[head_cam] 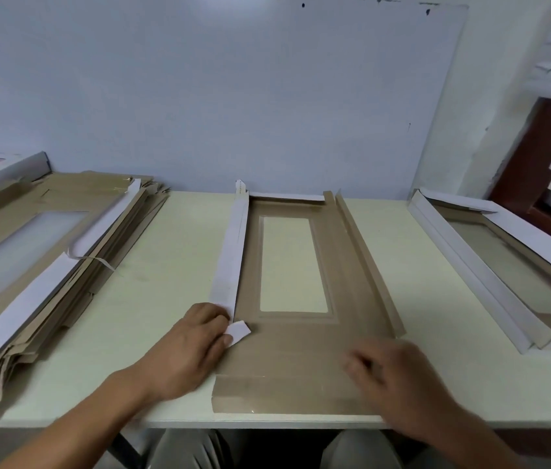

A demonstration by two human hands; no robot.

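A flat brown cardboard box blank with a clear rectangular window lies in the middle of the pale table. Its left side flap is folded up, white face showing; its right side flap stands slightly raised. My left hand rests at the near end of the left flap, fingers pinching a small white corner tab. My right hand hovers, blurred, over the blank's near right part with fingers loosely bent; no object shows in it.
A stack of flat box blanks fills the table's left side. A folded windowed box lid lies at the right. A white panel leans against the wall behind. The table's front edge is near my knees.
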